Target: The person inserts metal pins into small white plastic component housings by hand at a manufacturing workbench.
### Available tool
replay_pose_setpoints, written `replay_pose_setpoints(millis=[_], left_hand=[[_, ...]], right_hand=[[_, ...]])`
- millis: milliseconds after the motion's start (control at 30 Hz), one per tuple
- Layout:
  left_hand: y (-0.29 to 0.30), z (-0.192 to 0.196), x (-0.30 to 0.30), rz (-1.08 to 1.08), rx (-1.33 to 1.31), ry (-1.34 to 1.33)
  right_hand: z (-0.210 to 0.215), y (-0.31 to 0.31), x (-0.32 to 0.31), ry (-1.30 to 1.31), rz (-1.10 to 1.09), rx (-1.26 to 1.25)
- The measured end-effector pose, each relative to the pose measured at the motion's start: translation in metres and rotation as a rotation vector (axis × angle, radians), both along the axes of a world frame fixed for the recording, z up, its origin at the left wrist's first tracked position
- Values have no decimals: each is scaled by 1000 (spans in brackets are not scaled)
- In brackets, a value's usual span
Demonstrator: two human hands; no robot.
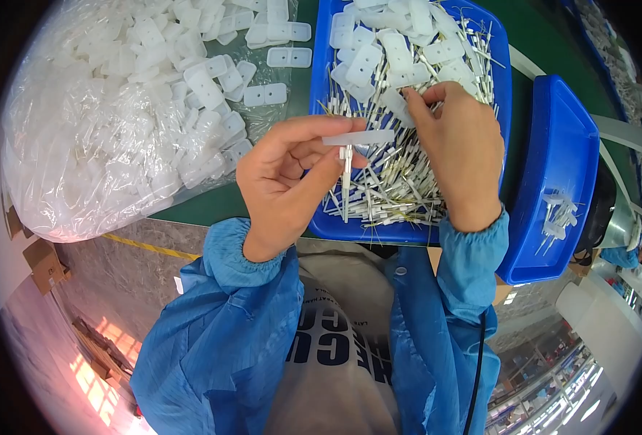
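My left hand [286,170] is closed, pinching a translucent white plastic plate [368,137] seen nearly edge-on. Below the plate, a thin white rod-like piece [346,190] hangs down by the thumb tip. To its right, my right hand [460,145] reaches over a blue tray [319,54] with its fingers curled. Its thumb tip is at another translucent plate [397,109] on the pile; whatever sits between those fingertips is hidden. The tray holds many thin white rods with fine wire ends [400,190], and plates with two holes lie heaped at its far end.
A big clear plastic bag [67,174] full of the same plates spreads over the green table at left, with loose plates [265,95] beside it. On the right, a smaller blue bin [545,167] contains a few assembled pieces [558,216]. Cardboard boxes [44,262] stand at lower left.
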State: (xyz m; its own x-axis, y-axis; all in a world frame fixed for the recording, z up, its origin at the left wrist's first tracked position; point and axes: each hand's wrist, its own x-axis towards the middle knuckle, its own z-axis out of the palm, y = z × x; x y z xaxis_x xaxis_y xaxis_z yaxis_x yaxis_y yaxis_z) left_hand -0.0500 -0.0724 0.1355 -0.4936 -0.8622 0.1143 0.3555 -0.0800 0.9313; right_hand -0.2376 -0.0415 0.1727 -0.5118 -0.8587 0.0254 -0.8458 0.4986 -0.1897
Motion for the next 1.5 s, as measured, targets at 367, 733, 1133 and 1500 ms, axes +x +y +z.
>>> replay_pose_setpoints(millis=[367, 733, 1133, 1500], left_hand=[[-1, 0, 3, -36, 53, 99], [-1, -1, 3, -37, 43, 92], [-2, -1, 1, -13, 56, 101], [2, 6, 0, 56, 126, 11]], right_hand=[[40, 38, -10, -531, -15, -103], [34, 69, 25, -332, 171, -208], [24, 48, 39, -463, 15, -553], [19, 62, 59, -752, 190, -259]])
